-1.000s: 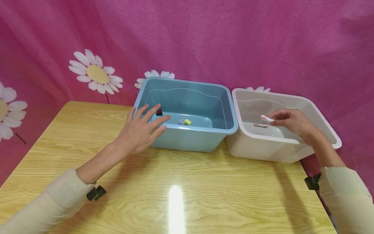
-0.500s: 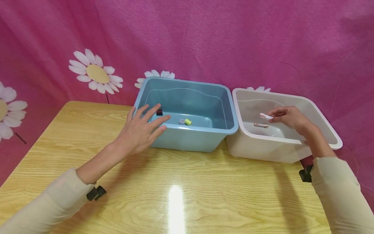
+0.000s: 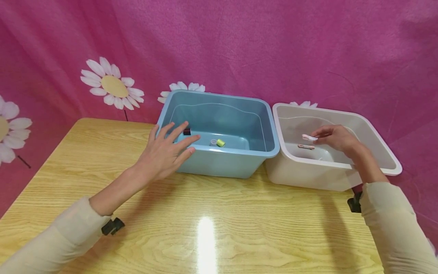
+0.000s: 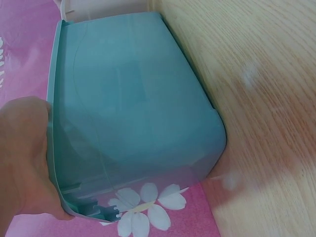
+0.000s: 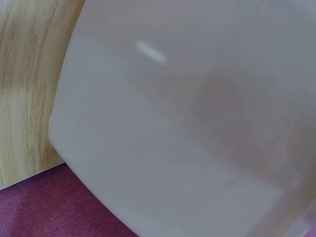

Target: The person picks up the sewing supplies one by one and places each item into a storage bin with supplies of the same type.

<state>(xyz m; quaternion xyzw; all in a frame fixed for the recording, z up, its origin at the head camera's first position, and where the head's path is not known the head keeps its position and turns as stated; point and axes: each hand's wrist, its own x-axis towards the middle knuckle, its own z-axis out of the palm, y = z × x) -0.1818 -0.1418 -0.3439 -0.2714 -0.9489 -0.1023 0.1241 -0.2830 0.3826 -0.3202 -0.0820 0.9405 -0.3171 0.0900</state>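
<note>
My left hand (image 3: 162,156) has its fingers spread over the left front rim of the blue tub (image 3: 226,151). In the left wrist view, that hand (image 4: 27,153) lies along the tub's rim. Inside the tub are a dark thread spool (image 3: 186,131), a pale one (image 3: 213,142) and a lime-green one (image 3: 220,143). My right hand (image 3: 337,137) reaches into the off-white tub (image 3: 316,163) and pinches a small pink-and-white bundle (image 3: 309,137). Below it lies a slim pinkish bundle with dark edges (image 3: 306,147). The right wrist view shows only the tub's outer wall (image 5: 148,123).
Both tubs stand side by side, nearly touching, at the back of the wooden table (image 3: 219,213). A magenta cloth (image 3: 239,45) with white flowers hangs right behind them. The table's right edge runs below the off-white tub.
My right hand has moved slightly left inside the off-white tub with the pink-and-white bundle, and its forearm has swung left. The left hand stays where it was.
</note>
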